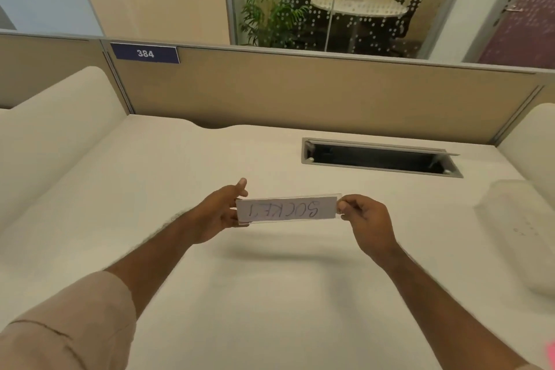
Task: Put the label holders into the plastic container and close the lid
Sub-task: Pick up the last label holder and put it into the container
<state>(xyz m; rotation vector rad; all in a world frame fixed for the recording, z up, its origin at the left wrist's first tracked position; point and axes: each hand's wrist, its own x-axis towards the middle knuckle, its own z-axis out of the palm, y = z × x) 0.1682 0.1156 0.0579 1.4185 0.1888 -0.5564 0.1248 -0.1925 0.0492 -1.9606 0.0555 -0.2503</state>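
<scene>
A clear label holder (288, 209) with a white paper slip, handwritten upside down, hangs level above the desk's middle. My left hand (220, 213) pinches its left end and my right hand (368, 219) pinches its right end. A pale translucent plastic container (522, 228) with its lid on sits on the desk at the right edge, well apart from both hands.
The white desk (150, 219) has an open cable slot (378, 158) at the back right. A tan partition (300, 93) with a blue "384" plate (145, 53) closes off the far side. White side panels stand left and right. Something pink (551, 353) shows at the lower right corner.
</scene>
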